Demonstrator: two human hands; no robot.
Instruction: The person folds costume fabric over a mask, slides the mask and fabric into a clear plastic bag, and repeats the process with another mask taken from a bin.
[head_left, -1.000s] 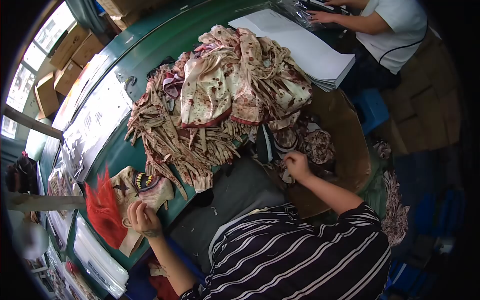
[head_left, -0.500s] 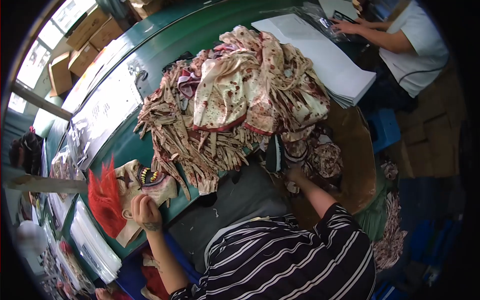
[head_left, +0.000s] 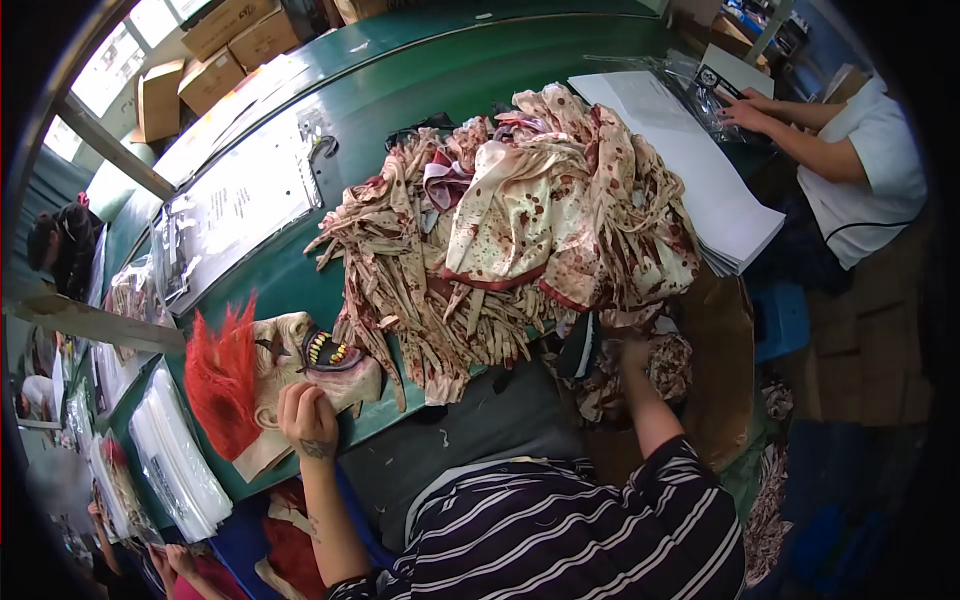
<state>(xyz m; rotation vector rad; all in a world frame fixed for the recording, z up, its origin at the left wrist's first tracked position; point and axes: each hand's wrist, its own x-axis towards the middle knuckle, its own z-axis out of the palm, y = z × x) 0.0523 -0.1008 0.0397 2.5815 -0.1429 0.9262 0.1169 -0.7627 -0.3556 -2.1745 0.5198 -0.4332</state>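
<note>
My left hand (head_left: 306, 418) is closed at the table's near edge, beside the neck of a mask (head_left: 315, 360) with red hair (head_left: 222, 375) and yellow teeth; what it holds, if anything, is too small to tell. My right hand (head_left: 632, 358) reaches down into a cardboard box (head_left: 722, 350), among crumpled stained cloth (head_left: 668, 365). Its fingers are dark and blurred. Right above it, a large heap of red-spotted, cream-coloured cloth (head_left: 520, 215) with many thin strips lies on the green table (head_left: 430, 80).
A stack of white sheets (head_left: 680, 150) lies right of the heap. Behind it a person in white (head_left: 865, 165) handles a clear bag. Plastic bags (head_left: 175, 450) are at the left, a blue stool (head_left: 780, 320) at the right. Other people show at the lower left.
The view has shifted, so the table things appear further right and lower. My right hand has gone deeper into the box. My left hand stays closed by the mask.
</note>
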